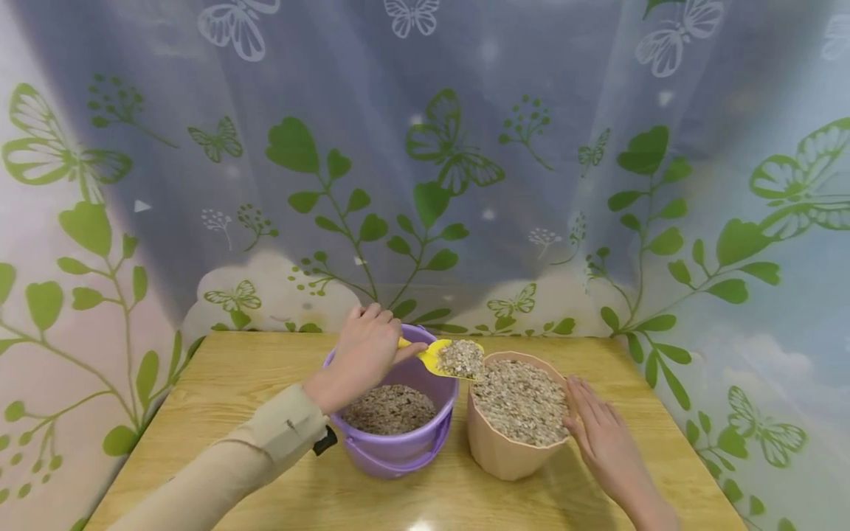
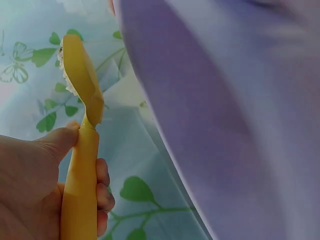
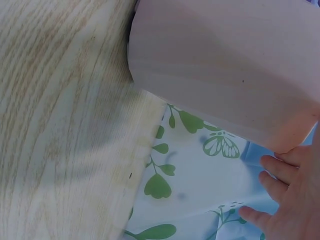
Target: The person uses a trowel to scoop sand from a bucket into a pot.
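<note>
Gripping a yellow scoop (image 1: pixel 432 359) of tiny bits (image 1: pixel 461 358) in the left hand (image 1: pixel 368 348), up between the purple bucket (image 1: pixel 393 448) and peach pot (image 1: pixel 499 454), in front of the tabletop (image 1: pixel 215 391)'s back edge. Touching the pot with a loose right hand (image 1: pixel 606 436). Might spill if tipped fast into such a full pot.

No readable text, no legible labels, brands or numbers, small dark mark (image 1: pixel 290 425) on the sleeve (image 1: pixel 232 461), unreadable

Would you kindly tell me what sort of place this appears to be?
Probably an indoor corner set up for tabletop work: a wood-grained table before a butterfly-printed curtain, with a purple bucket and a peach pot holding grainy material.
</note>
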`<state>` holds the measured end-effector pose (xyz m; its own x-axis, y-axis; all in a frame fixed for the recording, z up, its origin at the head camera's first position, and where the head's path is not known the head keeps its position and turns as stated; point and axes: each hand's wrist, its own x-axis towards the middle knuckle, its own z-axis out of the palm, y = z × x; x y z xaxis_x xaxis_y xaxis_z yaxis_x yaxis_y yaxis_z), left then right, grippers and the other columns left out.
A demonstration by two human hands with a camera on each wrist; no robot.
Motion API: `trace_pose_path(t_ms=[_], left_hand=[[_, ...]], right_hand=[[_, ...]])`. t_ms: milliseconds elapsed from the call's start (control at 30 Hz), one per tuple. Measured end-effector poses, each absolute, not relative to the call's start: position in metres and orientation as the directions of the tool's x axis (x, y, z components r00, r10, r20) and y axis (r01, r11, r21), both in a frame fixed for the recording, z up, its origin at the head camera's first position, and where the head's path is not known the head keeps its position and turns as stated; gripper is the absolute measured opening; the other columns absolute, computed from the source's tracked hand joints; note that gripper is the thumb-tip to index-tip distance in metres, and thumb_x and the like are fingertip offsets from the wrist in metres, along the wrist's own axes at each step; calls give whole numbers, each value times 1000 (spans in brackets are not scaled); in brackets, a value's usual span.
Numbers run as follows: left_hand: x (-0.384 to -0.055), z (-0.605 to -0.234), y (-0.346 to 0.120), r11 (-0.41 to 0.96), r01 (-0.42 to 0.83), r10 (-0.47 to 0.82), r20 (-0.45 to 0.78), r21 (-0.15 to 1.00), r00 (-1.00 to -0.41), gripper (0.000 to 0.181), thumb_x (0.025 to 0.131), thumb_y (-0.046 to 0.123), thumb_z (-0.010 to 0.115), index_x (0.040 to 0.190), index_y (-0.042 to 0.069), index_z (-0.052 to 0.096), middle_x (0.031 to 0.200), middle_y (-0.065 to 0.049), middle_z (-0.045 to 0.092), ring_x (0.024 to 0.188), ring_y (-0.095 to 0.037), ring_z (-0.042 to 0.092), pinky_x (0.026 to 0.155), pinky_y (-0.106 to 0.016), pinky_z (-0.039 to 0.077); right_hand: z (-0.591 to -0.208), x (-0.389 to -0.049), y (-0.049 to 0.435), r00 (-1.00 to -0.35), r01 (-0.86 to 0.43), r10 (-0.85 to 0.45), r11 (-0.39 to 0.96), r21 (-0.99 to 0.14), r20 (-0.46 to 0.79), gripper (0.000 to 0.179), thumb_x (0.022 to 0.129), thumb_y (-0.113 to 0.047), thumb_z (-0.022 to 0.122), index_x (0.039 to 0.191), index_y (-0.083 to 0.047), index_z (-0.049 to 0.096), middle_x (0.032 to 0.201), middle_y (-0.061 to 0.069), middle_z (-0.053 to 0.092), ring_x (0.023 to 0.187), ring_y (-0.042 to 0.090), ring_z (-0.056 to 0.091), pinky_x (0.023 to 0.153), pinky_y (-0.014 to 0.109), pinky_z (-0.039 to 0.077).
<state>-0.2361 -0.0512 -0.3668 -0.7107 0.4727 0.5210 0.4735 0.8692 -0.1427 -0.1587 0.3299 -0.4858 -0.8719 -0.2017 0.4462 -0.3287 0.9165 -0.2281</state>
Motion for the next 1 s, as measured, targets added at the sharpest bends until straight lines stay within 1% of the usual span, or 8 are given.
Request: trace_pose_path(t_ms=[100, 200, 333, 433, 567, 767, 900, 1000], left_hand=[[-240, -366, -37, 857, 495, 492, 507, -141, -708, 55, 92, 62, 61, 66, 14, 59, 67, 3, 52, 68, -17, 35, 72, -35, 30], [-243, -365, -22, 848, 510, 510, 492, -146, -706, 55, 93, 63, 59, 67, 15, 59, 67, 3, 51, 68, -17, 36, 74, -35, 31], [-245, -362, -3, 840, 519, 527, 471, -160, -708, 56, 94, 65, 57, 65, 17, 57, 67, 4, 50, 69, -17, 37, 75, -34, 32], [-245, -360, 11, 831, 530, 543, 448, -168, -710, 58, 95, 65, 54, 62, 18, 55, 67, 4, 47, 70, -16, 35, 75, -33, 30], [-243, -361, 27, 823, 531, 560, 444, -200, -700, 61, 95, 68, 49, 60, 19, 56, 68, 6, 49, 71, -15, 36, 74, -32, 29], [-240, -365, 50, 805, 545, 589, 424, -234, -688, 61, 96, 69, 48, 61, 20, 57, 68, 6, 54, 71, -15, 38, 75, -31, 30], [-239, -366, 62, 796, 554, 604, 383, -245, -699, 63, 96, 69, 46, 58, 20, 55, 69, 6, 54, 70, -13, 35, 77, -31, 30], [-239, -368, 67, 785, 560, 619, 380, -265, -688, 63, 96, 70, 47, 58, 20, 55, 69, 7, 54, 69, -12, 33, 77, -31, 30]], right_hand=[[-487, -158, 331, -858, -340, -209, 916, -214, 469, 58, 106, -27, 53, 156, -4, 35, 154, 24, 42, 139, 42, 41, 104, 65, 34], [-487, -156, 331, -851, -343, -210, 917, -205, 482, 58, 106, -28, 53, 156, -4, 35, 153, 24, 43, 139, 42, 42, 104, 65, 35], [-486, -154, 331, -852, -346, -213, 915, -208, 479, 59, 106, -30, 53, 156, -4, 34, 154, 22, 43, 139, 41, 42, 105, 64, 34], [-485, -152, 329, -851, -351, -219, 913, -208, 478, 62, 105, -30, 55, 155, -2, 35, 156, 21, 41, 139, 42, 42, 105, 64, 35], [-486, -151, 328, -841, -367, -230, 907, -205, 489, 64, 104, -31, 57, 156, -1, 34, 156, 22, 41, 139, 43, 42, 104, 64, 36], [-489, -151, 328, -846, -367, -226, 904, -219, 483, 64, 103, -27, 59, 156, -1, 33, 156, 22, 40, 140, 42, 41, 105, 64, 35], [-490, -150, 329, -854, -355, -215, 906, -229, 473, 65, 103, -28, 58, 156, -2, 32, 158, 20, 39, 141, 41, 40, 105, 64, 34], [-490, -150, 330, -851, -357, -216, 907, -225, 479, 65, 104, -29, 57, 157, -2, 31, 157, 20, 39, 141, 42, 40, 105, 64, 34]])
